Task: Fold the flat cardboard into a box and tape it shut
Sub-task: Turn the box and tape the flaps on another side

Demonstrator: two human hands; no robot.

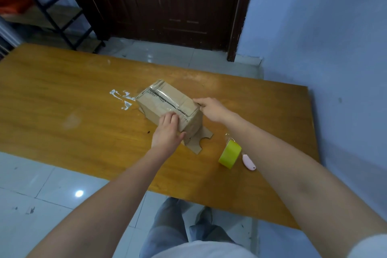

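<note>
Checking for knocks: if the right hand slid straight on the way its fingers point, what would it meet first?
The right hand points left along the box top, so likely the taped seam; beyond it, the left hand's fingers, though depth is unclear.

Your left hand presses flat on the near end of the cardboard box, fingers over its taped top seam, while your right hand grips the box's right top corner. The box stands on the wooden table with a cardboard flap sticking out flat at its near base and scraps of clear tape stuck to the table just left of it. Near your right forearm, a yellow-green tape roll stands on edge, just beside a small pink cutter.
</note>
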